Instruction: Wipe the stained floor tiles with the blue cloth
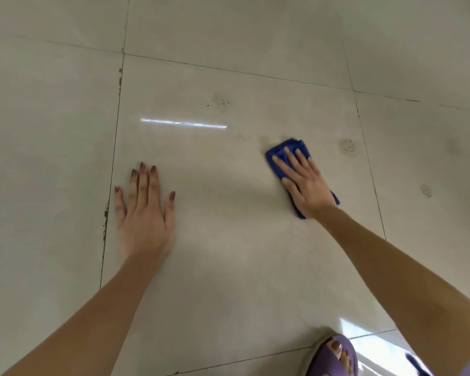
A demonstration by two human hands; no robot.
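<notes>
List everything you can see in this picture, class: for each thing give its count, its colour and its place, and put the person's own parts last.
floor tiles: several, pale beige, glossy, filling the view
stains: at least four, brownish; one far centre, one right of the cloth, one right, a faint one at the cloth's far edge
blue cloth: one, folded, flat on the tile under the right hand
slipper: one, purple, bottom right
left hand: flat on the tile, left
right hand: flat, pressing the cloth
foot: one, in the slipper
</notes>
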